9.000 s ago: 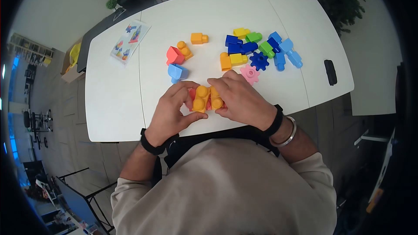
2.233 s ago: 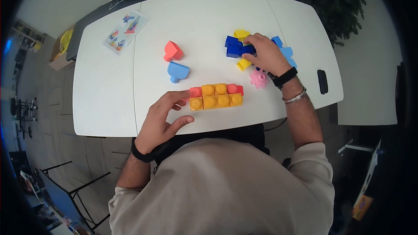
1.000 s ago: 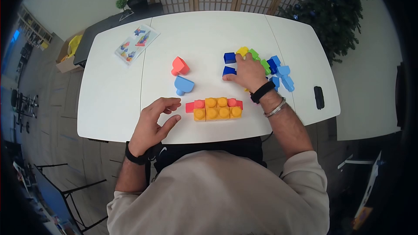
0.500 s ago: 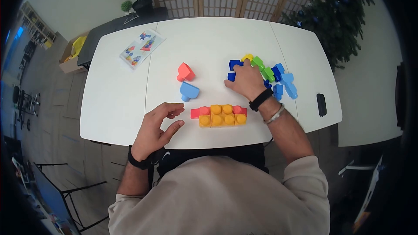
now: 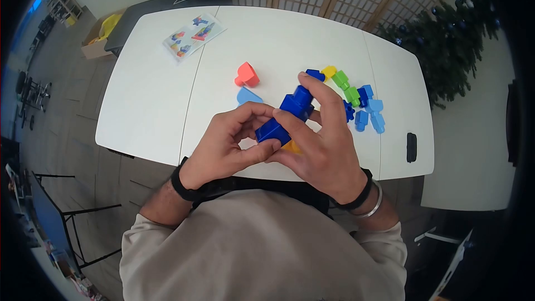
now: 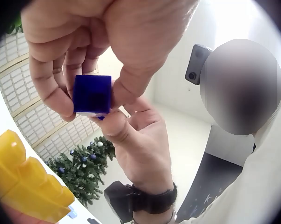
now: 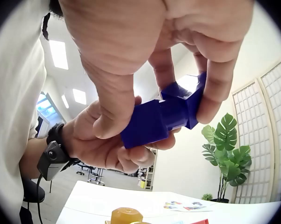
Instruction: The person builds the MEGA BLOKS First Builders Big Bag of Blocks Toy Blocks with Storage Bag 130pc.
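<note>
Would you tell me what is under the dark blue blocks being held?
Part of the yellow block build shows beneath the dark blue blocks; from above, the left hand, right hand and blocks hide most of it.

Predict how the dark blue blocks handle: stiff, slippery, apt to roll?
The dark blue blocks seem stiff: crisp edges, no bend between left hand and right hand. Possibly slippery, given glossy highlights. Flat sides should resist rolling.

Held blue blocks [image 5: 272,132] and orange blocks [image 5: 292,147] partly hidden, head [image 6: 240,88] blurred
</note>
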Demonstrator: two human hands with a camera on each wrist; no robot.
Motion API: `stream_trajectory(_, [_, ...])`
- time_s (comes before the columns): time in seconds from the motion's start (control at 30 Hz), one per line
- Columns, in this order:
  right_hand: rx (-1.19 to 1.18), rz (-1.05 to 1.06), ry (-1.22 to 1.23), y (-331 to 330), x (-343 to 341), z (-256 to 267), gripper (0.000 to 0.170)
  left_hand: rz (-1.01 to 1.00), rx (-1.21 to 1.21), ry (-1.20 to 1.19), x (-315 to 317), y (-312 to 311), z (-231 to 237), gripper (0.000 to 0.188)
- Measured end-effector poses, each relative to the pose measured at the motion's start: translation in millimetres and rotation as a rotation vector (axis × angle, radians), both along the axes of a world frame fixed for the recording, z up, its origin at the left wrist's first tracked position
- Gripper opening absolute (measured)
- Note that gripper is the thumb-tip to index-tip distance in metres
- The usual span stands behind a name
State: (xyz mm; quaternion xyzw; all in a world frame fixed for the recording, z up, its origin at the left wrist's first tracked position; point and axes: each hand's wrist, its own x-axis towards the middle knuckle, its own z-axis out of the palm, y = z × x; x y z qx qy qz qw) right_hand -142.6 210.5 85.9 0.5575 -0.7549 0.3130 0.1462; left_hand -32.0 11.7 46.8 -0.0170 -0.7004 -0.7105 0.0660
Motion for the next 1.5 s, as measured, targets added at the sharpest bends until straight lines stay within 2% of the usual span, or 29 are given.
stream_trajectory(0.1, [0.004,0.031,-0.133,11,6,8,0.067,0.067,-0.002,0.1,0,4,-4,0.051])
stream_trajectory(0.2, [-0.039,0.093,-0.003,17,2,2,0.063,0.123,-0.1,0.111,3,7,-4,0.053])
stream_trajectory(0.3, [-0.065,0.081,-0.044,14,3,9,0.058,0.146,-0.167,0.144,2,13,-7,0.051])
stream_trajectory(0.37, [-0.052,0.094,-0.079,16,4,8,0.056,0.213,-0.384,0.26,-1,13,-10,0.048])
stream_trajectory(0.47, [-0.003,0.118,-0.028,17,5,7,0.053,0.207,-0.485,0.307,-5,8,-9,0.051])
stream_trajectory(0.7, [-0.005,0.127,-0.129,18,6,6,0.061,0.219,-0.537,0.34,-4,13,-9,0.051])
stream_trajectory(0.77, [-0.021,0.133,-0.145,16,4,5,0.063,0.164,-0.52,0.345,-4,10,-9,0.051])
stream_trajectory(0.83, [0.008,0.121,-0.204,20,-1,6,0.077,0.166,-0.494,0.314,-4,11,-12,0.051])
stream_trajectory(0.87, [0.007,0.103,-0.195,23,-7,9,0.077,0.159,-0.471,0.279,-4,12,-14,0.051])
stream_trajectory(0.93, [0.138,0.19,-0.358,28,-33,20,0.084,0.132,-0.454,0.261,-4,15,-19,0.049])
stream_trajectory(0.97, [0.094,0.188,-0.333,28,-53,10,0.072,0.125,-0.49,0.255,-5,16,-22,0.049])
stream_trajectory(1.0, [0.087,0.082,-0.395,26,-71,5,0.062,0.125,-0.529,0.251,-7,16,-24,0.049])
stream_trajectory(1.07, [0.124,-0.064,-0.357,19,-113,-18,0.051,0.094,-0.578,0.22,-8,17,-28,0.049])
stream_trajectory(1.13, [0.265,-0.143,-0.392,12,-144,-36,0.044,0.082,-0.582,0.154,-9,18,-37,0.048])
stream_trajectory(1.17, [0.257,-0.155,-0.388,11,-158,-56,0.044,0.066,-0.579,0.124,-10,19,-40,0.048])
stream_trajectory(1.23, [0.333,-0.166,-0.096,8,-182,-95,0.044,0.075,-0.61,0.154,-11,19,-43,0.047])
stream_trajectory(1.27, [0.323,-0.189,-0.097,5,-185,-101,0.044,0.086,-0.638,0.18,-12,19,-44,0.047])
stream_trajectory(1.33, [0.546,-0.228,-0.114,-6,-185,-110,0.047,0.074,-0.648,0.168,-12,17,-43,0.047])
stream_trajectory(1.4, [0.55,-0.264,-0.071,-20,-195,-126,0.045,0.101,-0.652,0.149,-13,17,-47,0.05])
stream_trajectory(1.5, [0.505,-0.259,-0.065,-15,-188,-113,0.042,0.091,-0.662,0.145,-13,18,-47,0.053])
